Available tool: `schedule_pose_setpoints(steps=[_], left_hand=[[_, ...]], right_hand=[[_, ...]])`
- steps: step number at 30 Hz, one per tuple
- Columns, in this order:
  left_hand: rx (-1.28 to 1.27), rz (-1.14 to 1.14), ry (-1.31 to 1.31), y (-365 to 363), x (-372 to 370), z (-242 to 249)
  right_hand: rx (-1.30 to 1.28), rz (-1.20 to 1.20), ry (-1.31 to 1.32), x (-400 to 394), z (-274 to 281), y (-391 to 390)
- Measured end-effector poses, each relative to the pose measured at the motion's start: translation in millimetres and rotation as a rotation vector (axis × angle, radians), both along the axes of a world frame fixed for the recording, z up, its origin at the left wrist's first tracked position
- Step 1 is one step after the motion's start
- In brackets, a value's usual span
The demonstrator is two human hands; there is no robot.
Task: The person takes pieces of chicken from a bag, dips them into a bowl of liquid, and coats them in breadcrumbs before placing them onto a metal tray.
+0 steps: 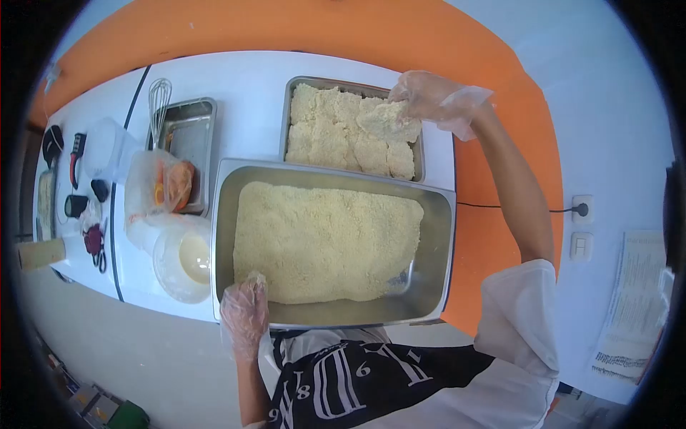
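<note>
My right hand (432, 99), in a clear plastic glove, is closed on a crumb-coated piece of food (389, 120) over the right part of a metal tray (284, 121). Several more breaded pieces (325, 129) lie side by side in that tray. Nearer to me, a deep steel pan (436, 243) holds a wide bed of pale breadcrumbs (321, 243). My left hand (244, 314), also gloved, is at the pan's near left corner. Its fingers are curled together with crumbs on the tips, and what they may hold is hidden.
Left of the pan stand a bowl of pale batter (194, 259) and a plastic bag with orange contents (175, 186). A whisk (159, 107) leans in a shallow tray (213, 118). Farther left lie a black-and-red handled tool (76, 161) and a clear container (103, 146). An orange wall (486, 57) borders the table.
</note>
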State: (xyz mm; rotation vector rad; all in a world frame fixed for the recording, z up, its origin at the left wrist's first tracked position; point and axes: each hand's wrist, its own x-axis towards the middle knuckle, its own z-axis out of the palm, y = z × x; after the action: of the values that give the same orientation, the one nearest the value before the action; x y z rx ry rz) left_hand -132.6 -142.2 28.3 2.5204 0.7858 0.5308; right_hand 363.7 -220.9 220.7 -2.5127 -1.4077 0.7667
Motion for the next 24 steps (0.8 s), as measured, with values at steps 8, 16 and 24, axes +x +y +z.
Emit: schedule_pose_setpoints(steps=[8,16,24], left_hand=[[-0.073,0.084,0.112,-3,-2,-9],[-0.068,0.106,0.195,-3,-7,-17],[-0.100,0.131,0.240,-4,-7,-16]], right_hand=[[-0.539,0.192,0.255,42,-58,39],[-0.514,0.293,0.168,86,-190,62],[-0.465,0.315,0.279,54,-131,38]])
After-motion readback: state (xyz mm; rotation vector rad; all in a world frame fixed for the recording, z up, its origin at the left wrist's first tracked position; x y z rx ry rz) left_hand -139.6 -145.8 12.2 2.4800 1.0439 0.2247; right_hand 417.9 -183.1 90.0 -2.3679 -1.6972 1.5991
